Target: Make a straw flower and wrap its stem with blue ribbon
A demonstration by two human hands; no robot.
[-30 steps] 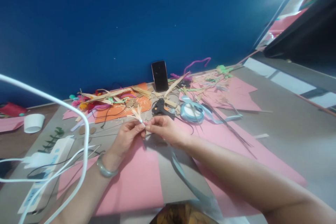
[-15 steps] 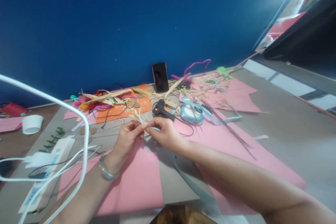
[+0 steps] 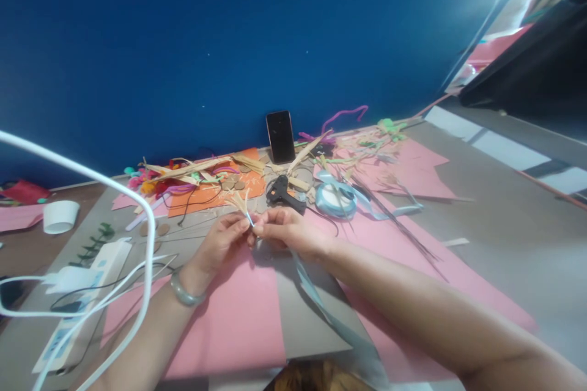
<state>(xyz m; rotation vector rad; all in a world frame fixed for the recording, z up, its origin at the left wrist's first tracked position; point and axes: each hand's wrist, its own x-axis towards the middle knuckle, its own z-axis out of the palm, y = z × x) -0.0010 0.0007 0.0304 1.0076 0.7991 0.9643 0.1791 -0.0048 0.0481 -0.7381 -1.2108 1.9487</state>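
Note:
Pinched in my left hand (image 3: 228, 233) is a small bundle of pale straw-like strips (image 3: 239, 201), their loose ends fanning up above the fingers. My right hand (image 3: 288, 230) meets it at the fingertips and grips a light blue ribbon (image 3: 308, 286), whose tail hangs down toward the table's front edge. A bit of blue shows around the bundle between the hands. Just beyond my fingers lies a black glue gun (image 3: 283, 191), and right of it a roll of light blue ribbon (image 3: 335, 200).
A phone (image 3: 280, 136) leans against the blue wall. Pink paper (image 3: 238, 324) and orange paper (image 3: 202, 198) lie under scattered craft scraps. At left are a power strip (image 3: 87, 299), a white cable (image 3: 150, 244) crossing the view, and a white cup (image 3: 60, 217). Thin dark stems (image 3: 403, 229) lie at right.
My right hand has turned slightly at the bundle, and the ribbon's tail now hangs in fuller view below it. My left hand stays almost in place, still pinching the strips.

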